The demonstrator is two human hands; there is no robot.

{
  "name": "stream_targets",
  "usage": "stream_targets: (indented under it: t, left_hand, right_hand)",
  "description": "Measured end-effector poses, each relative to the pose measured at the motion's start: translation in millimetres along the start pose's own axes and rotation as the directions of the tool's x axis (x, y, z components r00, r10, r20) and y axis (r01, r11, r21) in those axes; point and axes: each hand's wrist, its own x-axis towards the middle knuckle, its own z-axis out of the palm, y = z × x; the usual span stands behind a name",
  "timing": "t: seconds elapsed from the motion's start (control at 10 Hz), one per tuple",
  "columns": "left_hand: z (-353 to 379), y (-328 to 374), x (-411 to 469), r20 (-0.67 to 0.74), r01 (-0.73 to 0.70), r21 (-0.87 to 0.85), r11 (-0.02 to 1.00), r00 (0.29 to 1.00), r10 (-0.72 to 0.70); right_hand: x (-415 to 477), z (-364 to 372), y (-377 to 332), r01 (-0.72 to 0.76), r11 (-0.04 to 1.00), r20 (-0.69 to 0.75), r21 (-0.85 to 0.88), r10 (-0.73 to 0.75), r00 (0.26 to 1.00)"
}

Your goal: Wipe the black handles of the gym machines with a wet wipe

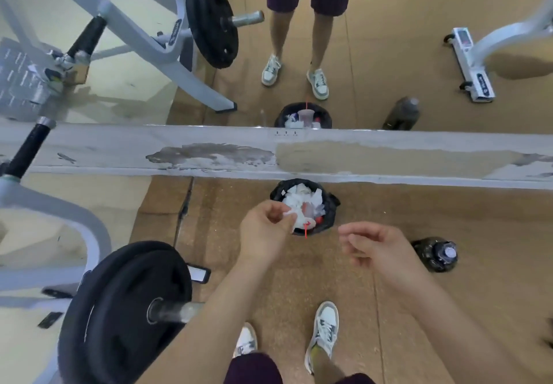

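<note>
White crumpled wet wipe (pixel 289 213) is pinched in the fingertips of the left hand (pixel 263 229), right above the small round bin with the black bag liner (pixel 328 213), which is stuffed with white wipes and a cup with a red straw. Right hand (pixel 374 246) hangs beside it, fingers loosely curled, holding nothing.

So I'd say this is the throw-away step: the wipe looks spent and is headed for the bin, not a handle. The bin sits on the brown cork-like floor, tight against the scuffed white skirting strip (pixel 299 156) under the wall mirror. The nearest black rubber-grip handle (pixel 25 152) of the pale grey machine is way over on the left, well apart from both hands, with the big black round weight plate (pixel 119 309) closer in at lower left. A dark plastic bottle (pixel 437 253) stands on the floor to the right.

Next move, as I read it: loosen the fingers so the wipe drops inside the rim, then grab a fresh one (can't see a pack anywhere) and head left to that handle
</note>
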Motion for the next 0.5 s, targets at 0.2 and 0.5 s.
stream_targets:
  t: [0.2,0.5]
  left_hand:
    - [63,-16,98,-0.014,0.192,-0.027,0.981,0.981,-0.193]
    - [44,22,102,-0.101,0.054,-0.179,0.982,0.992,-0.073]
  right_hand:
    - [64,-24,11,-0.082,0.995,-0.074,0.051,0.086,0.994]
    - [85,-43,-15,-0.036,0.998,-0.122,0.060,0.043,0.992]
